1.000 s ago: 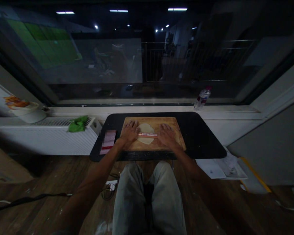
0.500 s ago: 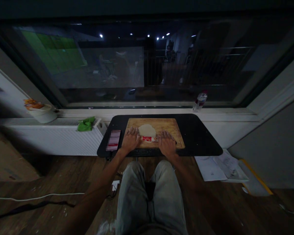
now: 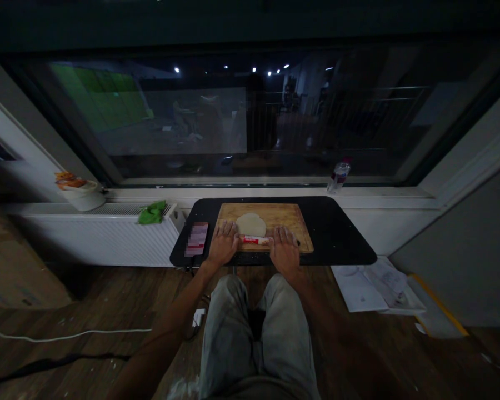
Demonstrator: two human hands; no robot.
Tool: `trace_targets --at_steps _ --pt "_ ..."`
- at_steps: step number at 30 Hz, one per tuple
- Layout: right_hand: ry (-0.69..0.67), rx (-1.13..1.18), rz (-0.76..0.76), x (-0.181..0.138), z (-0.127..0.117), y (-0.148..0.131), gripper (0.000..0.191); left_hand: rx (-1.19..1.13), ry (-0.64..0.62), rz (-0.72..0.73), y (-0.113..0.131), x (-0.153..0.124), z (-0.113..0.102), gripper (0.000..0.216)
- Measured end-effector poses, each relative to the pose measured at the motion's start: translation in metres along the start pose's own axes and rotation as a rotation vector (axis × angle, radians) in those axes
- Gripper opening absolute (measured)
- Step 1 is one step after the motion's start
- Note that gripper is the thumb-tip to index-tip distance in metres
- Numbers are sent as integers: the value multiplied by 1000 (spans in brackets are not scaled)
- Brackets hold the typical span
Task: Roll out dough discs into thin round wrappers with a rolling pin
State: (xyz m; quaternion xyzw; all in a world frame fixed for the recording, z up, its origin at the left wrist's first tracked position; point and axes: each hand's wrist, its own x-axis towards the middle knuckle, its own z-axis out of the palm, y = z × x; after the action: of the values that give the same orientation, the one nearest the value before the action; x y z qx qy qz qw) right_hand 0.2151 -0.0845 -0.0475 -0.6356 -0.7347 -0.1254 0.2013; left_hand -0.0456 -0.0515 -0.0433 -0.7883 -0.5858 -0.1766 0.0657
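Observation:
A flat, pale round of dough (image 3: pixel 250 224) with an uneven edge lies on the wooden cutting board (image 3: pixel 291 215). Along its near edge is a rolling pin (image 3: pixel 256 240) wrapped in a red and white label. My left hand (image 3: pixel 224 243) is on the pin's left end, and my right hand (image 3: pixel 285 247) is on its right end. Both sets of fingers reach forward over the pin, and pale flour-like traces show on them. The pin's ends are hidden under my hands.
The board rests on a small black table (image 3: pixel 337 233). A phone (image 3: pixel 197 239) lies at its left. A water bottle (image 3: pixel 339 175) stands on the windowsill; a green cloth (image 3: pixel 152 212) and a white tub (image 3: pixel 83 195) sit over the radiator (image 3: pixel 95 236). Papers (image 3: pixel 360 289) lie low on the right.
The rolling pin has rolled slightly toward me under both hands, and its label has turned. The dough's near part shows more. The whole view has shifted a little.

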Motion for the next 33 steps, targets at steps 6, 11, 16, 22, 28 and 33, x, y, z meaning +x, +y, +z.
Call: trace_targets --at_steps 6,11,16,22,28,33 --pt "15 28 -21 -7 -2 1 59 -15 14 -9 4 -13 0 55" --pt "17 35 -69 -2 -3 6 60 -14 61 -18 8 -24 4 60" --pt "-22 35 -86 14 -2 10 60 -10 82 -23 8 -13 5 60" --pt "-145 20 -32 46 -4 7 61 25 60 -40 0 19 8 57" --pt "-152 44 25 80 2 5 58 35 -19 -107 -7 51 11 58" --pt "-227 92 70 109 22 12 56 4 -96 -132 -15 78 13 58"
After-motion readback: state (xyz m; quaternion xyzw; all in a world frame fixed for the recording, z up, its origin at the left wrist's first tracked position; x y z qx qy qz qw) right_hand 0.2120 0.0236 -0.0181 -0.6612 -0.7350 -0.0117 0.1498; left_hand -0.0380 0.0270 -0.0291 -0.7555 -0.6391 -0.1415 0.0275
